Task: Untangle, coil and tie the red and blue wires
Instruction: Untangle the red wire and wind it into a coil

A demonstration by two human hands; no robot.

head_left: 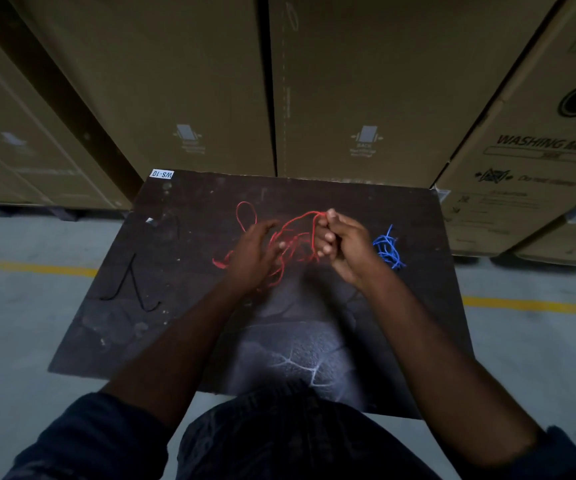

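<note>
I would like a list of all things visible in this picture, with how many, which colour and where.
red wire: one, red, tangled at the table's middle, held between both hands
blue wire: one, blue, bunched on the table beside the right hand
black ties: count unclear, black, on the left part of the table
table: one, dark brown, in front of the person
label: one, white, far left corner of the table
cardboard boxes: several, brown, stacked behind the table
floor line: one, yellow, across the grey floor
left hand: one, in the red tangle
right hand: one, pinching a red strand
</note>
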